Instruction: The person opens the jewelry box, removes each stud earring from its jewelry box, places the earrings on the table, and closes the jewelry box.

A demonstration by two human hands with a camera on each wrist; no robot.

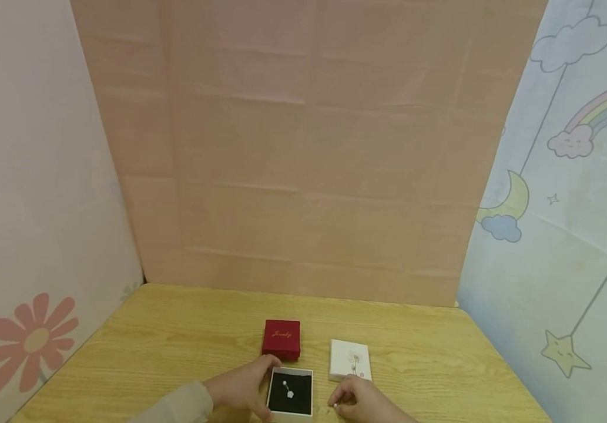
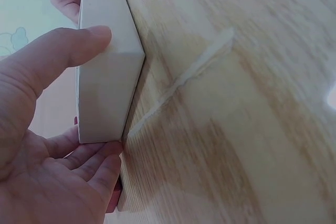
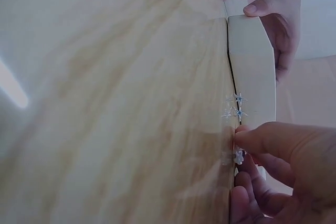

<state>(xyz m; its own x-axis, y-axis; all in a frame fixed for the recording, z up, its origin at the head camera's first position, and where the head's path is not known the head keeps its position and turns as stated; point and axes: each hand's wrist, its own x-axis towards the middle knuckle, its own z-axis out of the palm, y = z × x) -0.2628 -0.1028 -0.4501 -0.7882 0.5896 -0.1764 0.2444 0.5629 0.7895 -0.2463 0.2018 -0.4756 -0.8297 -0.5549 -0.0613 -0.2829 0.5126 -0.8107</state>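
My left hand (image 1: 240, 388) grips the open white box (image 1: 312, 392) by its sides, thumb on the near wall and fingers at the far one. In the box, a black pad (image 1: 299, 405) bears a piece of jewelry (image 1: 289, 394) with a white bead and a white flower. Right of the box, my right hand (image 1: 358, 400) is low over the table, thumb and fingers pinching a small whitish flower-shaped earring (image 3: 239, 157). Two blue star-shaped pieces, one of them a star stud (image 3: 240, 113), show beside the box wall in the right wrist view.
A red jewelry box (image 1: 281, 338) stands behind the white box. The white lid (image 1: 346, 357) with a printed flower lies just beyond my right hand. Around the wooden table (image 1: 203, 317) hang a pinkish backdrop (image 1: 308, 147) and printed side curtains.
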